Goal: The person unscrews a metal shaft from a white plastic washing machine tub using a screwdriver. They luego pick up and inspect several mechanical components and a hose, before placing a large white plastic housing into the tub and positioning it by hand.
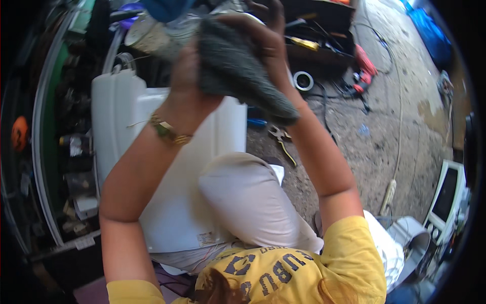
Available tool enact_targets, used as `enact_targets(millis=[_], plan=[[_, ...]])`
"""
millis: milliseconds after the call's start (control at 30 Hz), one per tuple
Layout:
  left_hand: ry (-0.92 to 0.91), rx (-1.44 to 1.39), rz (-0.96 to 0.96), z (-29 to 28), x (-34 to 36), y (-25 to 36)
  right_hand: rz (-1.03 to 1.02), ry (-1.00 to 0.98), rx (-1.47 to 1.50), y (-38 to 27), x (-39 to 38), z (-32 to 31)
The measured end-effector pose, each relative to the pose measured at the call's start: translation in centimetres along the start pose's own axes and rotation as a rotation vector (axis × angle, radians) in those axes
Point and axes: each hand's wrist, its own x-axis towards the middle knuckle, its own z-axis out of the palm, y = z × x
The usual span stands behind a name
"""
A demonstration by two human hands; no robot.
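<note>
A dark grey cloth [235, 68] is bunched up between my two hands, raised at the upper middle of the head view. My left hand [190, 83], with a gold watch [169, 131] on its wrist, grips the cloth from the left and is smeared by motion. Around the cloth's right side is my right hand [266, 43], with one or two fingers sticking upward. One end of the cloth hangs free over my right wrist. Below my hands, a large white plastic appliance housing [177, 207] lies against my bent knee.
Pliers [282, 144] lie on the concrete floor right of the housing. A dark toolbox [324, 30] holds a yellow-handled screwdriver [305, 43]. Beyond are a white ring [303, 80], a red power tool [363, 78] and a power strip [389, 196] with its cord. Shelving [43, 126] stands left.
</note>
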Motion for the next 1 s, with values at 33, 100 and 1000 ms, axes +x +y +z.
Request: enact_targets(millis=[33,100,1000], plan=[[0.024,-0.016,-0.004,0.0,0.4,-0.5,-0.026,0.048,-0.088,0.9,-0.4,-0.2],[0.127,0.058,-0.052,0.6,-0.4,-0.7,0.098,-0.061,-0.036,0.6,-1.1,-0.6],[1.625,-0.193,0.492,-5.8,-52.0,-1.5,0.335,-0.921,-0.496,3.3,6.1,19.7]])
